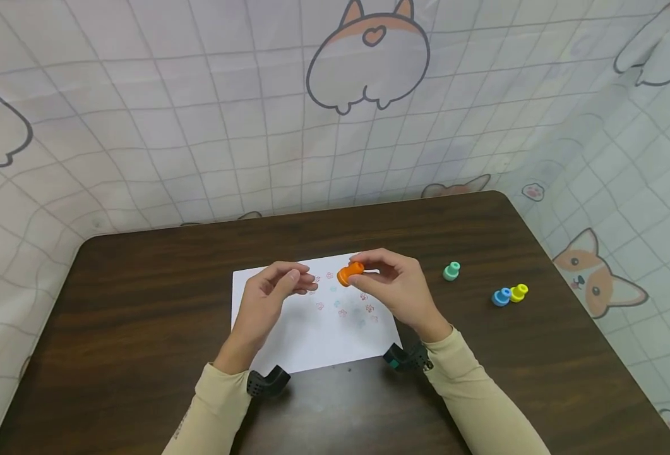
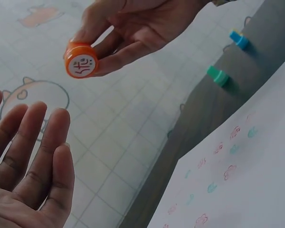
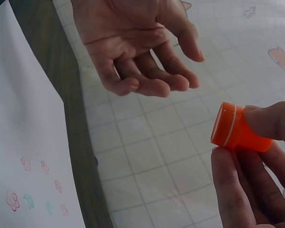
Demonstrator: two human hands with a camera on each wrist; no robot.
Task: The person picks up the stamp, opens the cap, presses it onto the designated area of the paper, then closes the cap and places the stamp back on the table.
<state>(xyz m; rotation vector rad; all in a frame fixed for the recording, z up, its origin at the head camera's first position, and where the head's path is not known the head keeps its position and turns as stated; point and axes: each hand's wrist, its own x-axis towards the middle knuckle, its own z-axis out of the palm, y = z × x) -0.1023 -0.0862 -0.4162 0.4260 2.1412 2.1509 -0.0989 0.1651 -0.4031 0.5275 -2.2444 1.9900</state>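
The right hand (image 1: 401, 285) pinches an orange toy stamp (image 1: 347, 274) between thumb and fingers, raised above the white sheet of paper (image 1: 312, 344). Its round white end, marked with a dark reddish pattern, faces the left wrist camera. In the right wrist view the stamp (image 3: 232, 128) is tilted, with a thin pale line around its wide end. Across from it, the left hand (image 1: 269, 297) hovers over the paper's left part, fingers loosely bent and holding nothing, apart from the stamp. Small red flower-like and teal prints dot the paper.
On the dark wooden table (image 1: 141, 316), a green stamp (image 1: 451, 272) stands right of the paper. Farther right, a blue stamp (image 1: 501, 297) and a yellow stamp (image 1: 519, 292) stand close together. A white grid-patterned cloth (image 1: 227, 126) with cartoon corgis hangs behind the table and along its sides.
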